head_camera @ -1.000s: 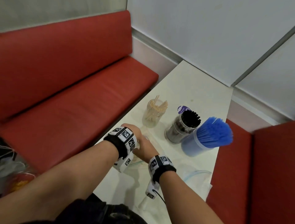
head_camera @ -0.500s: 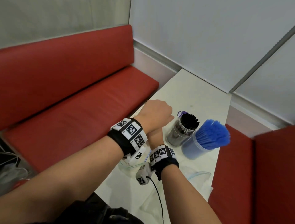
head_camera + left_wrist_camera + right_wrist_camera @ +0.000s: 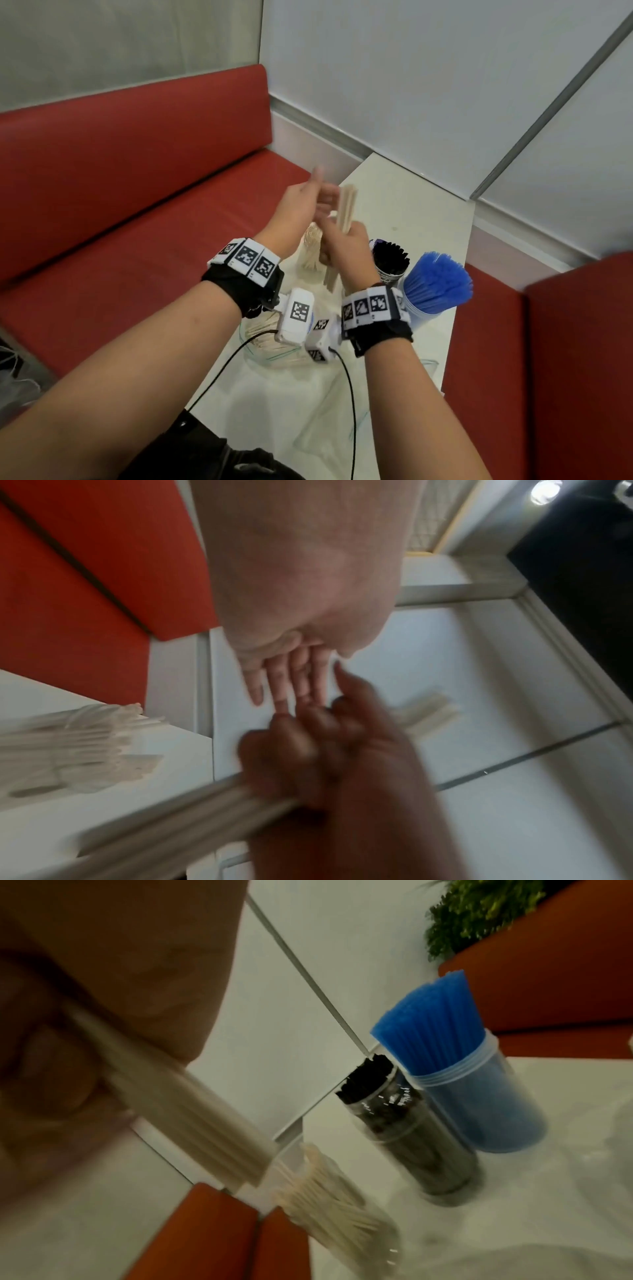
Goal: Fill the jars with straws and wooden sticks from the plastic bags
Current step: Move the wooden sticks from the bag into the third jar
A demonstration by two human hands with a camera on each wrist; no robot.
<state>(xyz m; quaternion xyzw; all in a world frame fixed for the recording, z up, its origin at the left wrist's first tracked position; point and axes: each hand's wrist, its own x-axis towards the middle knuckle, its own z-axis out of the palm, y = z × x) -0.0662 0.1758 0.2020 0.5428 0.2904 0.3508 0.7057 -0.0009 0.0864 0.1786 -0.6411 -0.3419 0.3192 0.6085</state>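
My right hand point(image 3: 344, 245) grips a bundle of wooden sticks point(image 3: 346, 209) upright, above and just right of the clear jar of wooden sticks point(image 3: 310, 255). The left hand point(image 3: 317, 197) is raised beside the bundle's top, thumb up and fingers straight; the left wrist view shows its fingers point(image 3: 291, 680) extended against the right hand point(image 3: 329, 750). The same bundle point(image 3: 192, 1118) points toward the stick jar point(image 3: 329, 1202) in the right wrist view. A plastic bag holding more sticks point(image 3: 265, 342) lies under my wrists.
A jar of black straws point(image 3: 390, 262) and a jar of blue straws point(image 3: 435, 286) stand right of the stick jar. Flat clear bags point(image 3: 339, 425) lie on the white table point(image 3: 411, 212) near me. Red benches point(image 3: 120, 188) flank the table on both sides.
Both hands rose from the bag on the table. The right hand now holds a bundle of sticks upright over the jar, and the left hand has opened beside it.
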